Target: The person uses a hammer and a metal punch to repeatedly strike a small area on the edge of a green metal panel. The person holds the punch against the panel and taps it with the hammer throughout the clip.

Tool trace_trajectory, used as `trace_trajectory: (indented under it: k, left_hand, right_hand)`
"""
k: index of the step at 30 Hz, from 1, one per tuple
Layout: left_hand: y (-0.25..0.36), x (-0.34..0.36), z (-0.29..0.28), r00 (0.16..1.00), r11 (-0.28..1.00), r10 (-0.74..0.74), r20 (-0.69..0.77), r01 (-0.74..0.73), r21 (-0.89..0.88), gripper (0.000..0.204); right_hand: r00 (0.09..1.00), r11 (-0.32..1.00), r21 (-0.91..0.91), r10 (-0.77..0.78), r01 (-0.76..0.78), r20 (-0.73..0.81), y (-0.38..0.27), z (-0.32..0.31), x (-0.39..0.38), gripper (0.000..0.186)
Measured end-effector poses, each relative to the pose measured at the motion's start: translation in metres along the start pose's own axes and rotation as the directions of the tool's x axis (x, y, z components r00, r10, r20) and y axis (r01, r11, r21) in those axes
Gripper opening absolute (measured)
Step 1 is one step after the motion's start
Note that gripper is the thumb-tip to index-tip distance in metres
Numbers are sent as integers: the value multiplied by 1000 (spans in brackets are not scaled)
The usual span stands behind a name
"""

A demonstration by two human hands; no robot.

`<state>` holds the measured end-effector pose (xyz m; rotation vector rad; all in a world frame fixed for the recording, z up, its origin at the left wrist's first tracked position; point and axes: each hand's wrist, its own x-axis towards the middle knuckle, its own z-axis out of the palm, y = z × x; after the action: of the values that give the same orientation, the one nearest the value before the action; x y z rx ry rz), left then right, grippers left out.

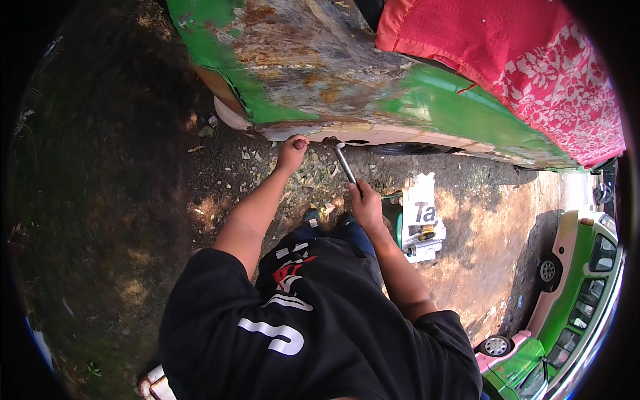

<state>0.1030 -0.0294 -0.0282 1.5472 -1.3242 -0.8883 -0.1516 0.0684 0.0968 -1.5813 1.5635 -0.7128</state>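
1. The right hand (366, 203) grips the wrench (345, 165) handle; its head sits at the lower edge of the rusted car panel (313, 60).
2. The left hand (291, 152) is closed against that edge.
3. Risk: the wrench may slip on corroded metal, striking knuckles.

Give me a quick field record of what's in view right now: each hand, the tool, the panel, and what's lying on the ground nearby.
left hand: raised to the lower edge of the car body panel, fingers curled against it
right hand: gripping the lower end of the metal hand tool
metal hand tool: slim silver shaft, tilted, tip at the panel edge beside the left hand
car body panel: green paint, large bare rusty patch
red patterned cloth: draped over the car
white cardboard sheet: on the dirt right of the right hand, small tools on it
ground: dirt, scattered chips
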Motion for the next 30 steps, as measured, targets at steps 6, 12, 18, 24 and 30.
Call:
trace_trajectory:
  k: [6,12,18,24,30]
  left_hand:
    - [-3,-14,13,994,997,8,-105,-15,-72,6]
    - [4,-54,18,982,998,66,-174,-69,-13,7]
    - [6,-63,23,972,995,96,-213,-99,-3,10]
    - [1,-59,26,974,994,112,-196,-111,16,14]
    - [0,-34,22,977,983,183,-106,-182,14,16]
  right_hand:
    - [994,994,-16,-109,109,-16,25,-35,10,31]
    - [997,993,88,-75,75,-1,40,-43,9,34]
    - [994,997,70,-43,36,96,36,-55,6,34]
    - [985,998,43,-52,46,163,45,-48,21,33]
    - [981,998,61,1,-13,196,38,-47,35,32]
